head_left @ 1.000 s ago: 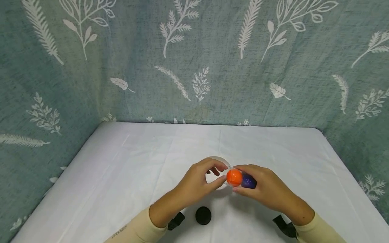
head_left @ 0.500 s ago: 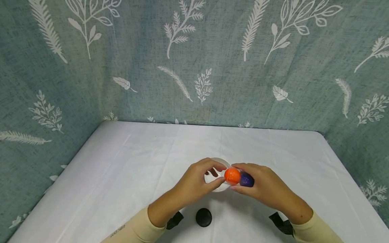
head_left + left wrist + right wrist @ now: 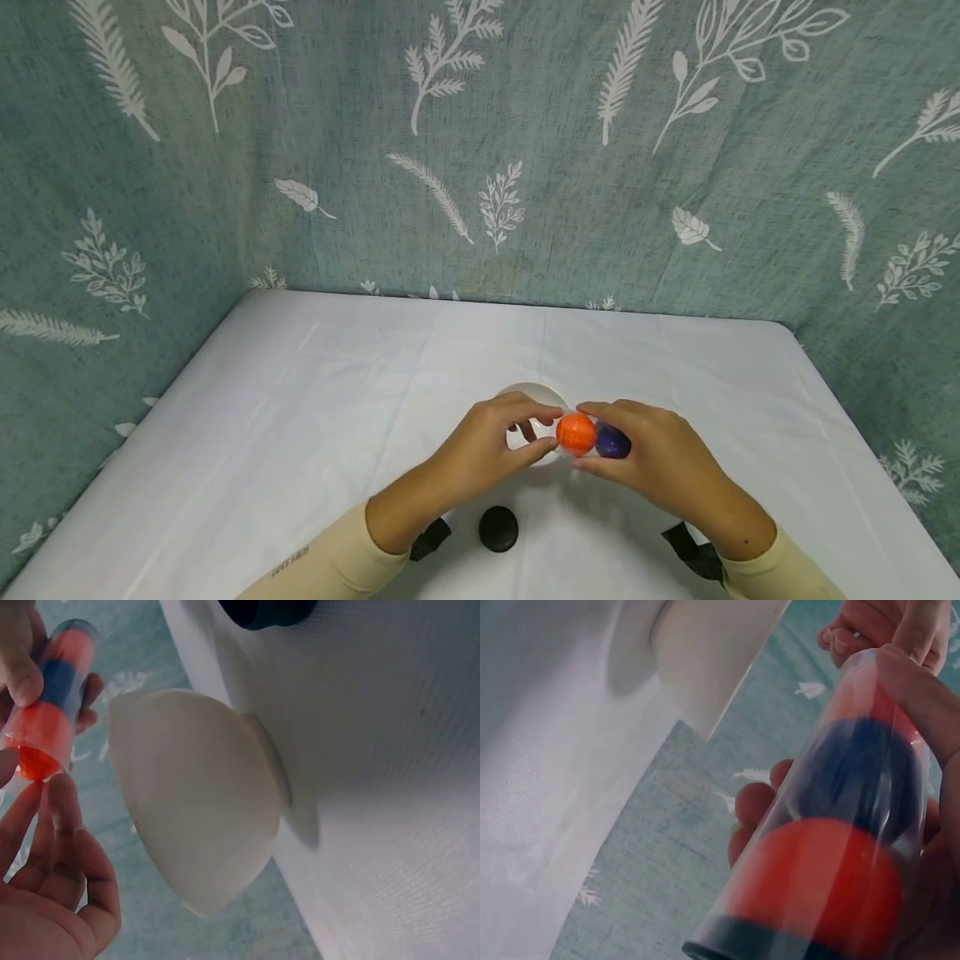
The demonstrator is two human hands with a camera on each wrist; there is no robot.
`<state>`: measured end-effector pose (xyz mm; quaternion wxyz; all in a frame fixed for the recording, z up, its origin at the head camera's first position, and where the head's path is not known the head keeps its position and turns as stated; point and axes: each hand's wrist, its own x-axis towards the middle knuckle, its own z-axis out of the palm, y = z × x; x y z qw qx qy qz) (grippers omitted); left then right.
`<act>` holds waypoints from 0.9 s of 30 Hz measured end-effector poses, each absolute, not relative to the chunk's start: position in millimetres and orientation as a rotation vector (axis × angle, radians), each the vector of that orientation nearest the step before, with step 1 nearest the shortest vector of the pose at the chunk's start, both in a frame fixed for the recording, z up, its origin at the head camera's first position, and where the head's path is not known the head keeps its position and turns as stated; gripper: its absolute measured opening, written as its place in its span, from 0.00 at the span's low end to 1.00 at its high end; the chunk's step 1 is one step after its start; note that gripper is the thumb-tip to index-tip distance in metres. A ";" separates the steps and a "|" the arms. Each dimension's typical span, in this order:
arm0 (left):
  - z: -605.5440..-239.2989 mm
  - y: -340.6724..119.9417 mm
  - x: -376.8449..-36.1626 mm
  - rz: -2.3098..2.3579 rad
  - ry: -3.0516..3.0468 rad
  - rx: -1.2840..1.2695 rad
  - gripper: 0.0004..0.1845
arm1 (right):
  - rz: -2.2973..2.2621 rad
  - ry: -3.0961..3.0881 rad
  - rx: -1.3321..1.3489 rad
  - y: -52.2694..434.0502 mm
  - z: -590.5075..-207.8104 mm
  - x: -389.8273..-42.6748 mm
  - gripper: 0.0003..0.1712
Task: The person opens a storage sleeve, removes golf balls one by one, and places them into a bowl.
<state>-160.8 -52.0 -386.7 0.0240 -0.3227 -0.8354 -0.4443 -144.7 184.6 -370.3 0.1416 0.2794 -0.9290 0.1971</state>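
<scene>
Grips clear cylindrical plastic tube [image 3: 826,810] in right hand [image 3: 656,442] | points long axis, glossy orange ball [image 3: 576,434] foremost, at left hand [image 3: 483,437] | left pinch: cannot tell

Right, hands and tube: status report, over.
Right hand gripping clear tube, orange and blue balls inside. Left hand at one end. White bowl close by; nothing visibly blocking.

Soft light, blurred shadows [image 3: 305,814]; dimmer wrist views
</scene>
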 end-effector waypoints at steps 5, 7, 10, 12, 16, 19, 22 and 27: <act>-386.8 -50.4 -161.5 -1.346 -2.596 -0.992 0.18 | 0.477 -2.613 0.813 183.6 -370.0 -144.4 0.35; -387.1 -50.0 -161.7 -1.337 -2.591 -0.990 0.19 | 0.433 -2.590 0.811 183.4 -369.2 -144.2 0.36; -387.7 -49.5 -161.8 -1.329 -2.588 -0.989 0.19 | 0.353 -2.565 0.802 183.5 -368.6 -143.7 0.38; -388.1 -49.3 -161.6 -1.328 -2.590 -0.989 0.19 | 0.306 -2.550 0.803 184.1 -368.5 -143.1 0.38; -388.0 -49.4 -161.5 -1.351 -2.571 -0.992 0.19 | 0.253 -2.513 0.817 185.2 -366.3 -143.7 0.40; -387.8 -49.5 -161.5 -1.368 -2.545 -1.003 0.19 | 0.238 -2.499 0.822 186.0 -364.4 -144.1 0.40; -387.8 -49.4 -161.7 -1.368 -2.532 -1.008 0.18 | 0.217 -2.493 0.821 186.7 -363.0 -143.6 0.41; -389.0 -48.2 -162.2 -1.374 -2.523 -1.011 0.17 | 0.199 -2.465 0.828 187.8 -363.1 -141.9 0.41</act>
